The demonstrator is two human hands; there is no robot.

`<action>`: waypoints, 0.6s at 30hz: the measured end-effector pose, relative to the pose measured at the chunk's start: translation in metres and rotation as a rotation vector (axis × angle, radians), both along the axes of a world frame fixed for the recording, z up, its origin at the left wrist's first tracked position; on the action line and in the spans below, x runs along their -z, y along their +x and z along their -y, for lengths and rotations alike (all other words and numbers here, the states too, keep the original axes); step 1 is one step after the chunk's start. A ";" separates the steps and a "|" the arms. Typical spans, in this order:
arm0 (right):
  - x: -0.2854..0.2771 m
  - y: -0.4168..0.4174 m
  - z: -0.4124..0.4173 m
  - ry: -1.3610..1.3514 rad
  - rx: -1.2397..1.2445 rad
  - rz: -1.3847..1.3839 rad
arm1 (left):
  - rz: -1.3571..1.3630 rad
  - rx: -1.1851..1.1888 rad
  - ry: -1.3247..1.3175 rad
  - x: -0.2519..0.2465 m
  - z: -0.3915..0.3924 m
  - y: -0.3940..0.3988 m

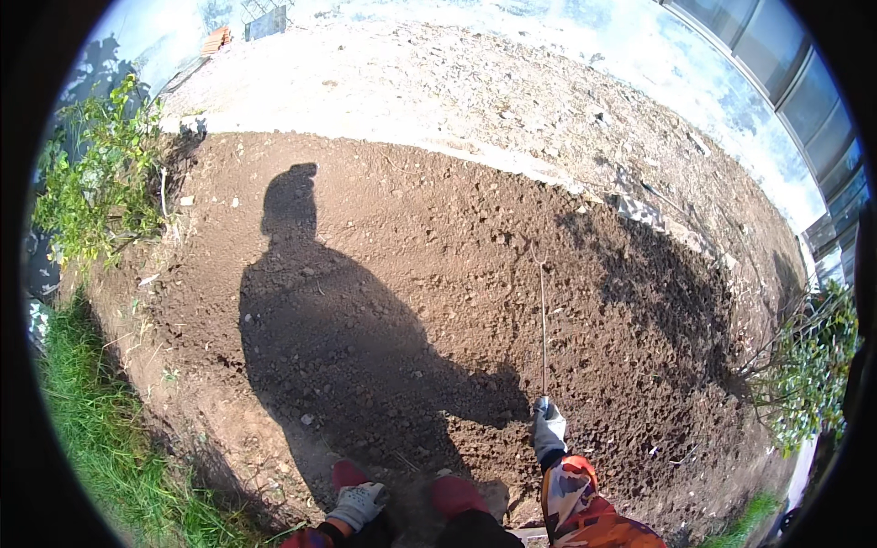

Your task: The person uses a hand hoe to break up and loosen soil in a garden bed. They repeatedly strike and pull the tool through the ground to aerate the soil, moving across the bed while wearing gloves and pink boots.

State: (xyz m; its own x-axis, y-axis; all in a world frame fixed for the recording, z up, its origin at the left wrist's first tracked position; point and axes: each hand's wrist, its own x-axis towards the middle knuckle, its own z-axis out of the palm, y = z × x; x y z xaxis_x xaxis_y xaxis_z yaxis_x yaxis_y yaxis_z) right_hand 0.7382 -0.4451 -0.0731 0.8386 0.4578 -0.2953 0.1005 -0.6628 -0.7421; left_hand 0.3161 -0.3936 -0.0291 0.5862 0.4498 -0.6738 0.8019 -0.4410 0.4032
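My right hand (549, 428), in a pale work glove, is closed around the handle of a thin long-shafted garden hand tool (543, 322). The tool points away from me, and its forked or looped head lies at the brown soil (425, 274). My left hand (360, 505), in a white and grey glove, is low in the view beside my red shoe (348, 474); its fingers look curled, and whether it holds anything is hidden. The other red shoe (458, 496) stands between my two hands. My shadow falls across the soil.
A leafy shrub (103, 178) stands at the left, with green grass (116, 438) below it. Another shrub (808, 370) is at the right. Pale stony ground (445, 89) borders the bed's far edge. Beyond are a whitish wall and glazed panels (774, 55).
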 end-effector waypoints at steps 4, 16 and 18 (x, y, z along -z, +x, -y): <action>-0.066 -0.103 -0.124 -0.403 -0.954 0.160 | -0.041 -0.051 0.007 0.011 0.006 -0.009; -0.053 -0.115 -0.223 -0.349 -0.617 0.023 | 0.019 -0.141 0.022 0.009 0.014 -0.016; -0.042 -0.039 -0.184 -0.412 -0.423 0.172 | -0.003 -0.123 0.034 -0.008 0.005 -0.007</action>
